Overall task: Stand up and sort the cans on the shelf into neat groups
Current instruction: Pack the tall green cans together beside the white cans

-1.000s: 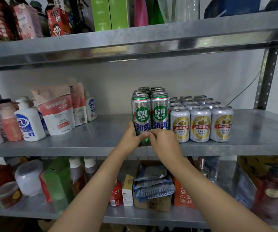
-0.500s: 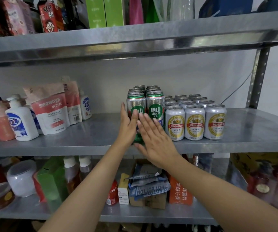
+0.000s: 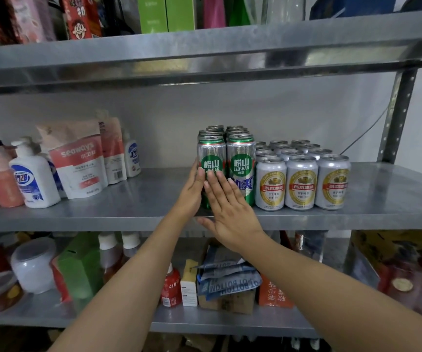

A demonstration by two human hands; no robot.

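My left grip (image 3: 192, 191) and right grip (image 3: 230, 212) lie flat and unclenched, clamping nothing, against the front tall green cans (image 3: 240, 163) just left of the gold-label cans (image 3: 302, 184); slick, stiff, probably heavy, they're best taken round the mid-wall.

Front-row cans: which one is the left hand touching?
The leftmost tall green can: left hand flat against its outer side. Gold-labelled cans stand further right.

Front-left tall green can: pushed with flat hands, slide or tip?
Probably slides: the shelf is smooth metal and the can stands upright. Tippier than the short cans, being tall and narrow, so a high push may topple it. Likely slippery: glossy wall, and the left hand and right hand lie flat on it, not gripping.
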